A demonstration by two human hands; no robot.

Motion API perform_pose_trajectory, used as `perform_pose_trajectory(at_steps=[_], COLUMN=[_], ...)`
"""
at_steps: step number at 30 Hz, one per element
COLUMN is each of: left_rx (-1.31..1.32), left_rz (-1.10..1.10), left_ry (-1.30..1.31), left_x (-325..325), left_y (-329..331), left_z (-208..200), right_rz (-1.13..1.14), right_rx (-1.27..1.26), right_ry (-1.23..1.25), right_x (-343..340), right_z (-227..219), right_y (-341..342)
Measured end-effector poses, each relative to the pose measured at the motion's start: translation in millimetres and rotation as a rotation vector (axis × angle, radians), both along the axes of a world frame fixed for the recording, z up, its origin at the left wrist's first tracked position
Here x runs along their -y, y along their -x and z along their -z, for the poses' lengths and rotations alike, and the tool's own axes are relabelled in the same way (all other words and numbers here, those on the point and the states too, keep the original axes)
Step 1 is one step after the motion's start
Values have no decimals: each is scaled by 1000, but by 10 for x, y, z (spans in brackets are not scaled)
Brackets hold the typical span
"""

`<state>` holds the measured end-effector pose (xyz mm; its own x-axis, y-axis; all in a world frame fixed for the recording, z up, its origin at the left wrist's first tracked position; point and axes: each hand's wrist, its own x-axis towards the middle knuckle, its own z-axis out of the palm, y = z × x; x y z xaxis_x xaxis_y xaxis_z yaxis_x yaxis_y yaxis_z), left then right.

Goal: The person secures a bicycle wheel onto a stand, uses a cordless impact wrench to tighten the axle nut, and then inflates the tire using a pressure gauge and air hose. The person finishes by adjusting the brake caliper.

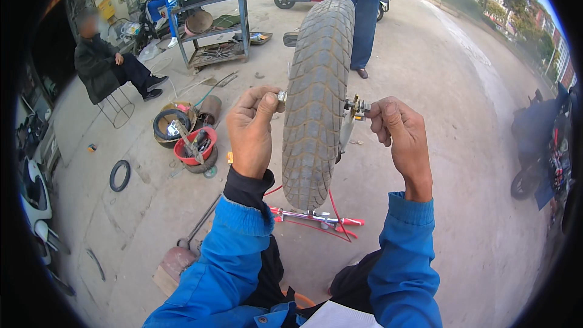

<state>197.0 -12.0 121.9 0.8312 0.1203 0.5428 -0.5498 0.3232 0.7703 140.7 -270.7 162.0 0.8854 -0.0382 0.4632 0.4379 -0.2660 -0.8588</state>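
Note:
An upright bicycle wheel with a worn, dusty tyre (318, 103) stands in front of me. Below it, a handlebar with red grips (322, 218) lies close to the ground, with red cables beside it. On the wheel's left side, my left hand (252, 130) pinches a silvery axle nut (282, 98) between thumb and fingers. Opposite, my right hand (402, 136) is closed on the threaded axle end (366, 107), fingertips curled around its tip. Metal hub parts (352, 107) show between that hand and the tyre. The tyre hides the middle of the hub.
At left on the ground are a red basin (195, 146) of tools, a loose black tyre (120, 175) and a hose. A metal tool cart (215, 30) stands farther back. One person sits at left; another stands behind the wheel. Parked vehicles line both sides.

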Motion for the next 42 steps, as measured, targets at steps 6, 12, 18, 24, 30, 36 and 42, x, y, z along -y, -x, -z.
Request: perform_pose_trajectory(at_steps=[6, 12, 18, 24, 30, 36, 42], left_rx=[-10, -21, 58, -22, -2, -45, -90], left_rz=[-6, 32, -84, -57, -87, -17, 40], left_ry=[-3, 41, -146, -69, -21, -2, 81], left_x=[-3, -1, -16, 1, 40, 18, 18], left_y=[-5, 14, 16, -5, 12, -6, -46], left_z=[4, 10, 14, 7, -2, -5, 70], right_rz=[-112, -43, -30, -25, 60, 57, 62], right_rx=[-43, 100, -2, 133, 193, 198, 180], right_ry=[105, 22, 92, 99, 212, 111, 100], right_x=[13, -83, 52, -85, -125, -212, -199], right_z=[-54, -11, -80, 1, -21, -7, 25], right_y=[40, 42, 37, -27, -44, -17, -20])
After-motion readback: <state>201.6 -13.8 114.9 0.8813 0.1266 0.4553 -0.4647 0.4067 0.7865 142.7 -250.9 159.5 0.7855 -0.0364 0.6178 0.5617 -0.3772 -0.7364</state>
